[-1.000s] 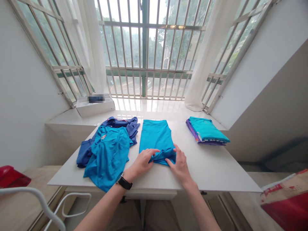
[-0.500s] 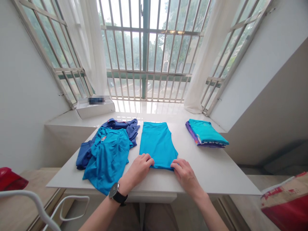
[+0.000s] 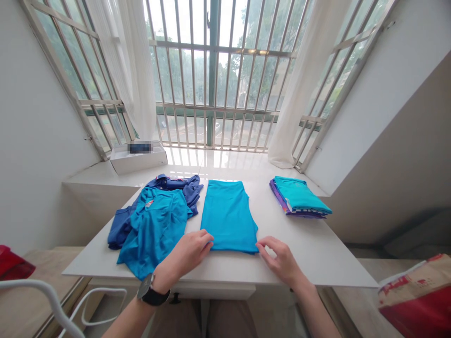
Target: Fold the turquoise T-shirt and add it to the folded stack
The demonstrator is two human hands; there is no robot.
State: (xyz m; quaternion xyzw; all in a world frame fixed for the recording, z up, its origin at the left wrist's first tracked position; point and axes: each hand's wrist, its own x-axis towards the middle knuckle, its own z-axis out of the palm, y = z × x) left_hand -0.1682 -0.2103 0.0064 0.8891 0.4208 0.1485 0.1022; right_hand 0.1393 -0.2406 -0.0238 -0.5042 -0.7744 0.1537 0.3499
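Note:
Bright blue shorts (image 3: 229,213), folded in half lengthwise, lie flat on the white table in front of me. At their near left corner is my left hand (image 3: 193,251), its fingers curled together on the fabric edge. My right hand (image 3: 280,258) has thumb and index fingertips brought together at the near right corner. Left of the shorts lies a loose, crumpled blue shirt (image 3: 160,225). It partly covers a dark blue polo shirt (image 3: 192,192) with a buttoned collar.
A stack of folded clothes (image 3: 299,195), turquoise over purple, lies on the right of the white table (image 3: 303,253). Behind, on the sill, a white box (image 3: 139,161) holds a blurred item. A red and tan bag (image 3: 419,295) is at lower right, and a white tubular frame (image 3: 45,293) at lower left.
My left hand has slid left to the shorts' near left corner. My right hand has shifted slightly to the right at the other corner. The near edge now lies straighter.

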